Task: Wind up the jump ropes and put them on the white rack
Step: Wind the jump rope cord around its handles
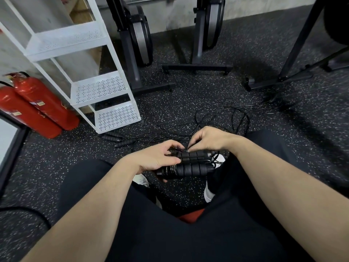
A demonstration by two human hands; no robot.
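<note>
My left hand (157, 159) grips a pair of black foam jump-rope handles (192, 164) held side by side, with thin black cord wound around their left end. My right hand (207, 138) pinches the thin cord just above the handles. More loose black cord (222, 118) lies tangled on the floor beyond my hands. A second pair of black handles (119, 138) lies on the floor by the foot of the white rack (98, 87), which stands at the left with perforated shelves.
Two red fire extinguishers (37, 106) lean left of the rack. Dark exercise machines (136, 40) and a black stand (283, 76) line the back. The floor is speckled black rubber. My knees in black trousers and white shoes (209, 193) fill the foreground.
</note>
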